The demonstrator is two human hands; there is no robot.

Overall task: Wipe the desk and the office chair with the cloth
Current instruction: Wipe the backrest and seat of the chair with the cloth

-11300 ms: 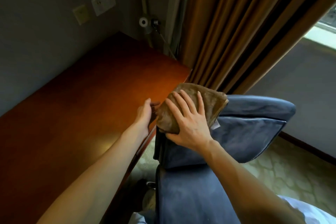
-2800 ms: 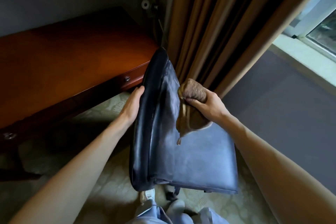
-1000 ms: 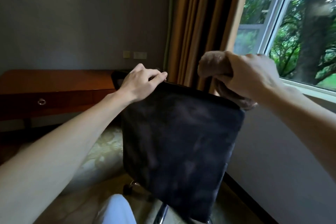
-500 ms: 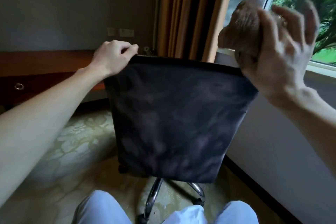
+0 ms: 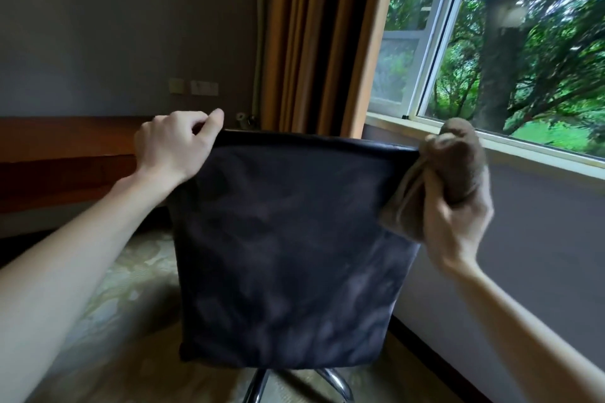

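The dark blue office chair (image 5: 288, 255) fills the middle of the view, its back turned toward me and its seat hidden behind it. My left hand (image 5: 173, 149) grips the top left corner of the backrest. My right hand (image 5: 458, 216) holds the bunched brown cloth (image 5: 438, 173) against the top right corner of the backrest. The red-brown wooden desk (image 5: 65, 141) stands at the left, against the grey wall.
Brown curtains (image 5: 314, 39) hang behind the chair, next to a window (image 5: 491, 42) at the right. The chair's chrome base (image 5: 330, 379) shows at the bottom over a patterned carpet (image 5: 131, 275). A grey wall runs under the window sill.
My right hand has come down with the cloth from above the backrest to its top right corner. My left hand keeps its grip on the top left corner.
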